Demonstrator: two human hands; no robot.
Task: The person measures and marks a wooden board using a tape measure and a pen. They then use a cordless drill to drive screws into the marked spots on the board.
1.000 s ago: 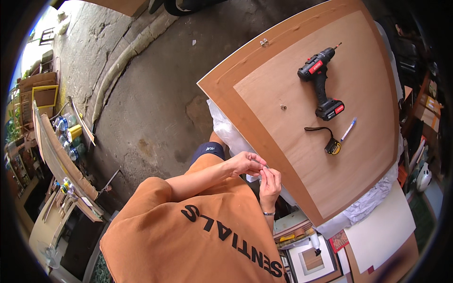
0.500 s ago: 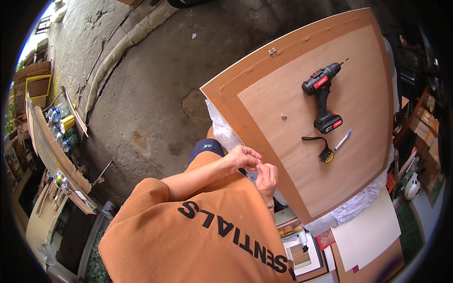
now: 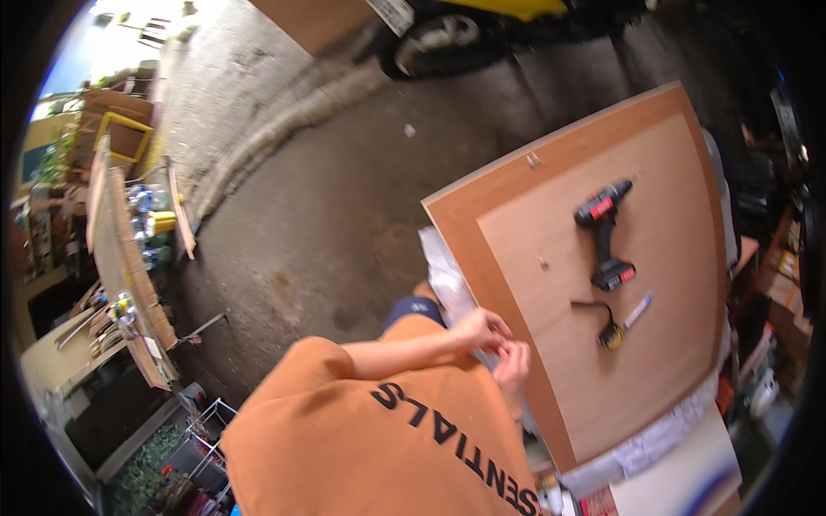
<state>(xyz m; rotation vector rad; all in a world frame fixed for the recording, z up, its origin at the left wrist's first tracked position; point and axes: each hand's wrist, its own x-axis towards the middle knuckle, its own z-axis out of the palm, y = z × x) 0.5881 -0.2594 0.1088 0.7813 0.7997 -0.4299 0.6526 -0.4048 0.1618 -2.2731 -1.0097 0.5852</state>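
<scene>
My left hand [image 3: 482, 331] and my right hand [image 3: 514, 365] meet in front of my body beside the left edge of a wooden panel [image 3: 602, 353]. Fingers of both are pinched close together, and whatever they hold is too small and blurred to name. On the panel lie a black and red cordless drill [image 3: 606, 232], a tape measure [image 3: 610, 334] with a dark strap, and a white and blue pen [image 3: 637, 311]. A small metal piece [image 3: 543, 263] rests left of the drill. Small metal fittings [image 3: 533, 160] sit near the panel's far edge.
White plastic wrapping [image 3: 443, 271] shows under the panel's left edge. A motorcycle wheel [image 3: 439, 47] stands at the far side of the concrete floor [image 3: 327, 224]. Leaning boards [image 3: 129, 249] and bottles [image 3: 148, 199] are at the left, a plant [image 3: 138, 460] at lower left.
My view has shifted, so the panel and my hands appear lower and further right, and the motorcycle wheel shows more. Both hands stay pinched together; the things on the panel have not moved on it.
</scene>
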